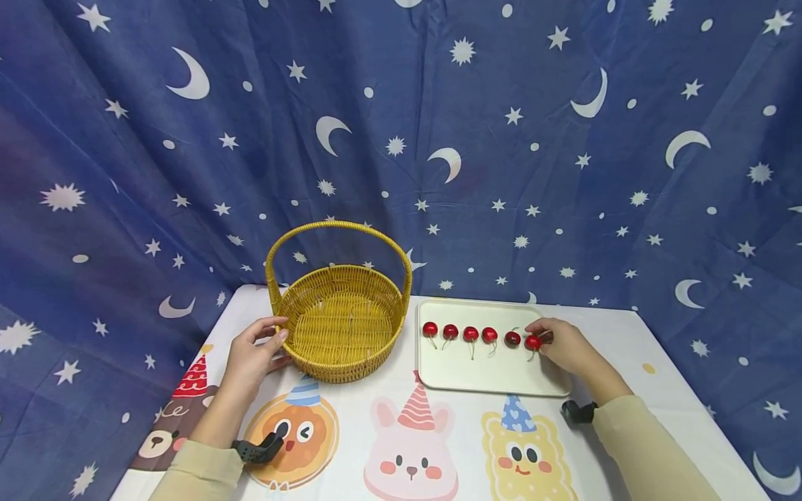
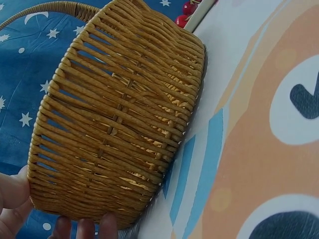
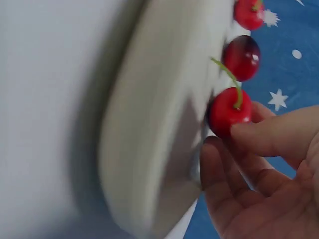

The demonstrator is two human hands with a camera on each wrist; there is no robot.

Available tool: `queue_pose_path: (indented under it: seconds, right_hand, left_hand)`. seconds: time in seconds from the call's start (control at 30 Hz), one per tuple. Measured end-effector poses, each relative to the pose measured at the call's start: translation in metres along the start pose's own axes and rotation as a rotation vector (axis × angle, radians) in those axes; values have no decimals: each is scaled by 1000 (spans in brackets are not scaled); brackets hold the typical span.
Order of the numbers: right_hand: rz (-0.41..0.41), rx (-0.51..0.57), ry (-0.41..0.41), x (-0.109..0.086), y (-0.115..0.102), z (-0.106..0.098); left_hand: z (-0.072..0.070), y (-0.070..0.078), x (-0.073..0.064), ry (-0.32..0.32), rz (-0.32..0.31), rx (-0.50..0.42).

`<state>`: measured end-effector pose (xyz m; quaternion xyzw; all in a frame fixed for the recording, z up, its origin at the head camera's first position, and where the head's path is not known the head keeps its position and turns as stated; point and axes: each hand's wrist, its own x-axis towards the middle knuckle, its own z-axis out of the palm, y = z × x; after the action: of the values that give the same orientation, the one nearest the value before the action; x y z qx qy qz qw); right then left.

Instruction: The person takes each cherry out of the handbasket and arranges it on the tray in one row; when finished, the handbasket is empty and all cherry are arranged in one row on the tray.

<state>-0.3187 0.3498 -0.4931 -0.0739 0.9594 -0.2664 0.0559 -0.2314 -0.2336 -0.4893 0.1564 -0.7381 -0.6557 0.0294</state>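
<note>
A yellow woven basket (image 1: 341,372) with a tall arched handle stands at the left of the table. My left hand (image 1: 246,355) holds its left side, the thumb at the rim and the other fingers against the outer wall (image 2: 114,109). To the right lies a cream rectangular tray (image 1: 476,376) bearing a row of red cherries with stems. At the row's right end, my right hand (image 1: 564,342) pinches the last cherry (image 3: 229,112) between thumb and fingers. A darker cherry (image 3: 241,57) sits right beside that one.
A white tablecloth with cartoon faces, among them a pink rabbit (image 1: 410,452), covers the table. Behind it hangs a blue curtain (image 1: 476,229) with moons and stars. Black straps (image 1: 260,449) circle both wrists.
</note>
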Motion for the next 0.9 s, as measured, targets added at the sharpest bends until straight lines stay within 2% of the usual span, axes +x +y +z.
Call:
queue_pose_path:
  seconds: [0.2,0.43,0.6,0.8,0.9]
  right_hand:
    - [35,31,-6,-2,1,-3]
    - [18,13,7,-2,2,0]
    - [36,18,12,-3,-1,-1]
    - [71,46,58,-7,-5,-7]
    - [74,64,107,-14,-10,-11]
  left_hand:
    - [-1,-1,0,5,-13,5]
    - [-2,0,0,4,-14,0]
    - [-2,0,0,-5,-8,7]
    - [-9,1,1,-47,38,95]
    - [-13,3,-1,-69,65,188]
